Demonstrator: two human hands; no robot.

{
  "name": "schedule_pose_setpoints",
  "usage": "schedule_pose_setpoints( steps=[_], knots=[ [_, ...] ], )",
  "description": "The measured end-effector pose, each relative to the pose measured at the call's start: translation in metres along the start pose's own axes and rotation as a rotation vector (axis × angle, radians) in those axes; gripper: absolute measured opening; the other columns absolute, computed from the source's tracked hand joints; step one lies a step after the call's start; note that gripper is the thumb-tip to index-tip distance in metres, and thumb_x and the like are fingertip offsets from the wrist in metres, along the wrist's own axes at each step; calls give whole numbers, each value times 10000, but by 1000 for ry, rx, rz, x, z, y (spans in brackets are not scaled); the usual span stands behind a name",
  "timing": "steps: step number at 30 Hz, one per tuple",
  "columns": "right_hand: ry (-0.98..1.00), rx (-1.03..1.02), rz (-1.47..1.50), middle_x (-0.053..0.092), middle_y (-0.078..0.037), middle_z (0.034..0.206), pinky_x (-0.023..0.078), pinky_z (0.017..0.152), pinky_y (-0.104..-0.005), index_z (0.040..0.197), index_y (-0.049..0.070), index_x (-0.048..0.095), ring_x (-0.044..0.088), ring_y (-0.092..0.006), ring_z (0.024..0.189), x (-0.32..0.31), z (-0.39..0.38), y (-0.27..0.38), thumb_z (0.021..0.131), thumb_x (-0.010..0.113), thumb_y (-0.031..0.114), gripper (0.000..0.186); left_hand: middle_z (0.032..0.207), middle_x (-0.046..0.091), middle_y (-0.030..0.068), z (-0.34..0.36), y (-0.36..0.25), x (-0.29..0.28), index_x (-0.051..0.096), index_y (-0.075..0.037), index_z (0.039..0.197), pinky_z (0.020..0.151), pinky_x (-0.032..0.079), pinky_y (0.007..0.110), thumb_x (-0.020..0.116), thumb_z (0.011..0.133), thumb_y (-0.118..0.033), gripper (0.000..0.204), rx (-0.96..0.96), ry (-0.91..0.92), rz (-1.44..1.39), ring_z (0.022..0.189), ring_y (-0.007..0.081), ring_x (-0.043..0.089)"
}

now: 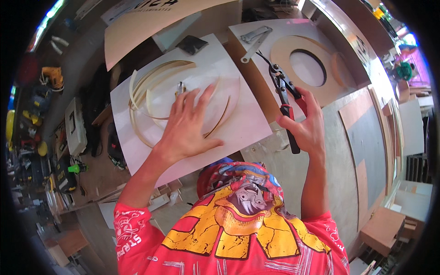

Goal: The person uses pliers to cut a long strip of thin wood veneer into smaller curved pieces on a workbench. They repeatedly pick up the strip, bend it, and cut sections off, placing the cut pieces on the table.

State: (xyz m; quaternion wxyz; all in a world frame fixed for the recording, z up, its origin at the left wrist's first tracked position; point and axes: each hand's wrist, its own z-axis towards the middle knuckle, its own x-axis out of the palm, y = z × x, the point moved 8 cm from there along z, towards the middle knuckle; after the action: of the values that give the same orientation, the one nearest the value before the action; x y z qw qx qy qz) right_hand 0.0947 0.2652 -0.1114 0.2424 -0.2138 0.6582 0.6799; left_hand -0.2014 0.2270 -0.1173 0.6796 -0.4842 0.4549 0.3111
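My right hand [310, 121] is wrapped round the red and black handles of a pair of snips [285, 101], whose dark jaws point up and away to the left. Over a white board [243, 110], my left hand [187, 126] is open with its fingers spread. Just past its fingertips lies a small shiny metal piece [180, 87], partly hidden by the fingers. Thin curved strips [158, 73] of pale brown edging lie looped on the board around this hand. One short strip [223, 117] is to the right of the left hand.
A flat wooden ring [280, 50] with a black-edged hole lies on the right-hand surface, near a grey metal tool [255, 42]. A dark flat piece [192, 45] sits at the board's far edge. Large panels [366, 137] stand at right; power tools [52, 78] are at left.
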Motion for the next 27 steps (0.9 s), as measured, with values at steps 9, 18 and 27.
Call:
schedule_pose_setpoints(
  steps=[9,18,27],
  knots=[
    [22,78,72,662,-246,1237,527,1041,-480,1429,-10,605,675,-377,1175,0,-32,-8,681,894,328,870,955,740,107,-18,9,21,680,-49,1333,952,470,492,805,860,-95,491,54,-14,5,994,325,677],
    [36,-22,-82,585,-234,1244,471,1077,-518,1479,12,570,583,-421,1212,33,-29,20,681,866,367,923,1125,686,151,-42,-1,-10,710,-39,1222,951,473,485,873,833,-179,443,-54,95,37,1099,343,644],
    [354,39,611,694,-125,1111,568,880,-371,1503,-49,554,690,-212,1005,56,-48,44,751,874,316,895,1483,635,191,-11,-19,2,530,-14,1552,1140,476,432,896,923,-214,755,-274,-212,-1100,1355,295,624]
  ],
)
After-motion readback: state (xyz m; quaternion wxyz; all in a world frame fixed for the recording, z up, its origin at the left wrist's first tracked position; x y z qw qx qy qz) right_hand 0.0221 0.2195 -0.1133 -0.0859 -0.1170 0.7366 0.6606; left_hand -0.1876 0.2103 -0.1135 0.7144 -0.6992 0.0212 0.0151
